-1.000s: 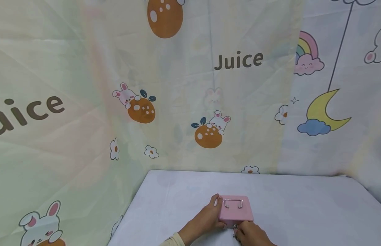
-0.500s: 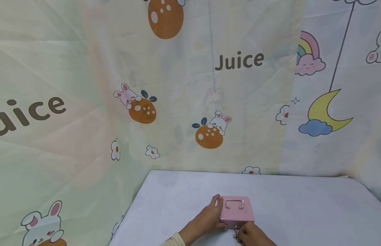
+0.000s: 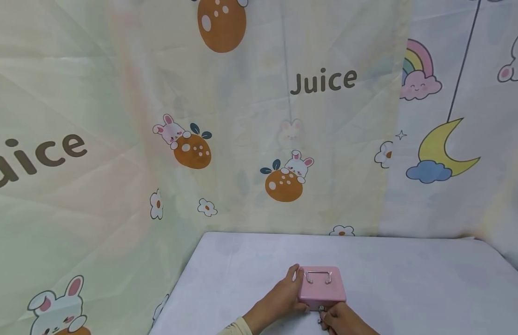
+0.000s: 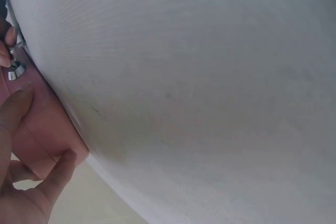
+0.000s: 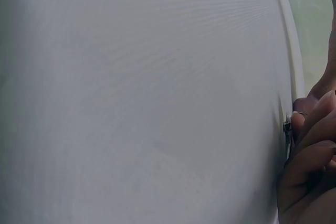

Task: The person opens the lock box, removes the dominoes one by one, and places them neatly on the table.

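A small pink metal box (image 3: 323, 289) with a silver wire handle on its lid sits on the table, lid down. My left hand (image 3: 281, 297) grips its left side, thumb at the front face and fingers towards the back corner. The silver lock (image 4: 16, 71) sticks out of the front face. Right at this lock, my right hand (image 3: 346, 318) pinches a small key, mostly hidden by the fingers. Below the lock hangs a bit of metal (image 3: 320, 321), seemingly on the key's ring. The right wrist view shows the curled right fingers (image 5: 310, 156) at its edge.
A white-covered table (image 3: 409, 279) spreads around the box, its far edge near the back curtain (image 3: 242, 116). Patterned cloth with rabbits, oranges and a moon hangs at the back and both sides.
The right hand has shifted very slightly at the lock. Box and left hand stay practically in place, the view itself moving a little.
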`<state>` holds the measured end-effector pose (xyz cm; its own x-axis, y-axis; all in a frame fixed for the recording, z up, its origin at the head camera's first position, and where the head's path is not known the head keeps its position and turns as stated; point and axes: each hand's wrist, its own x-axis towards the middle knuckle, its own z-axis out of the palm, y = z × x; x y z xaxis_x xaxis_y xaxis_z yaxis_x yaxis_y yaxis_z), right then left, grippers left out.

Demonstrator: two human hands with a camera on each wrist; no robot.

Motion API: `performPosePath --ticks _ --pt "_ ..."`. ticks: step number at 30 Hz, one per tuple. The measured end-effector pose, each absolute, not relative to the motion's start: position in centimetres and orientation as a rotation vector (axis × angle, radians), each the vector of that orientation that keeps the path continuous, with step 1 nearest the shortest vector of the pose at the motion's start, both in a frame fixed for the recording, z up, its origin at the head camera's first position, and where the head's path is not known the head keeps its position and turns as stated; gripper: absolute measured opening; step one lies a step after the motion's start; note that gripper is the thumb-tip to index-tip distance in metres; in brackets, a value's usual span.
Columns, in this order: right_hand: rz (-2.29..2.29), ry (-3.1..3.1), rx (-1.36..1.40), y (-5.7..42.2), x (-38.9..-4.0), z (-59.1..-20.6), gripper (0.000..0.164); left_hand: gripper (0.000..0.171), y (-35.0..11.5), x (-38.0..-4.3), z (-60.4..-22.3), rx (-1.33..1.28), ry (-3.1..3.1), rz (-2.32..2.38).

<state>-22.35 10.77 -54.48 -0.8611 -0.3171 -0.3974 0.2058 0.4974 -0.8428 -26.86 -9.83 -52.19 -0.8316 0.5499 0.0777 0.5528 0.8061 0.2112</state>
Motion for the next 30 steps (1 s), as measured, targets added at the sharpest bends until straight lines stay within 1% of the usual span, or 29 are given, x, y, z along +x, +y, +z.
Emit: performPosePath --ticks 12,30 --pt "-1.47 2.169 -0.192 11.33 -22.17 -54.53 0.033 0.103 -9.67 -26.86 -52.34 -0.889 -2.969 -0.339" --pt "-1.513 2.148 -0.122 10.78 -21.77 -54.61 0.031 0.103 -9.91 -26.98 -52.29 -0.896 -2.979 -0.358"
